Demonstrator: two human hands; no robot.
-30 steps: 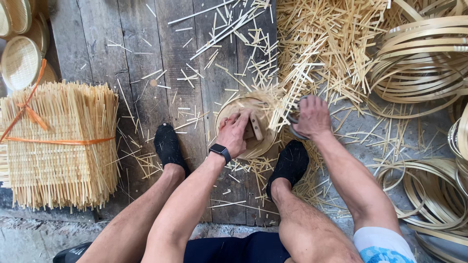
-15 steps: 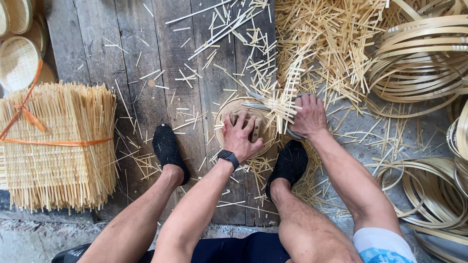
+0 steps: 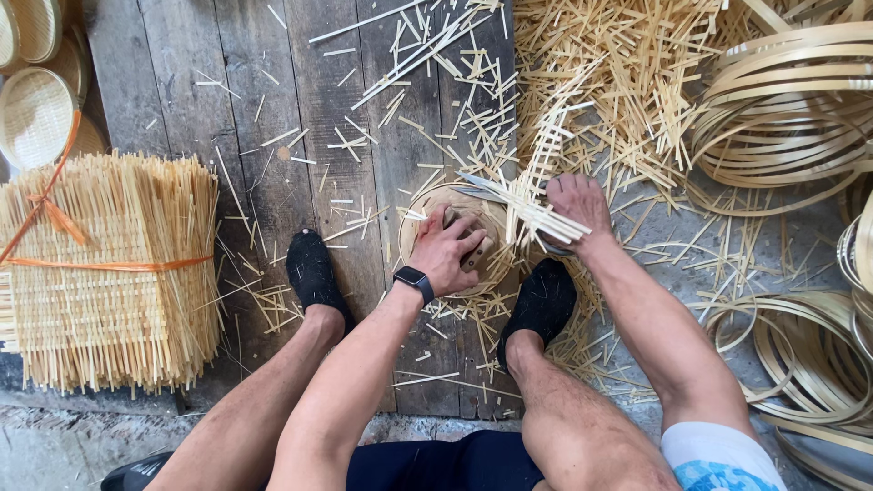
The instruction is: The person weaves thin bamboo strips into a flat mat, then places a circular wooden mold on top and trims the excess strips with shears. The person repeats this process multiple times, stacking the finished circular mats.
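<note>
**Hands on a half-woven bamboo basket, plank floor**

From my feed, the biggest thing is the dark plank floor (image 3: 273,109), strewn with cut bamboo slivers. At far right lie coils of bamboo hoop strips (image 3: 782,109); at left sits a tied bundle of woven bamboo mats (image 3: 109,273), with finished shallow baskets (image 3: 36,109) in the corner above it. A loose heap of bamboo strips (image 3: 618,82) spreads at top centre.

Between the two black-socked feet (image 3: 314,273) rests the small round basket (image 3: 459,241), low on the floor, directly ahead of the person. A woven bamboo panel (image 3: 536,191) lies across its right rim, long axis running up and away, slightly rightward.

The left hand (image 3: 447,253), a dark watch on its wrist, presses down inside the basket, fingers spread and bent over a small block-like piece I cannot identify. The right hand (image 3: 575,205) lies on the near end of the panel, fingers curled; it is the nearer to the panel.
</note>
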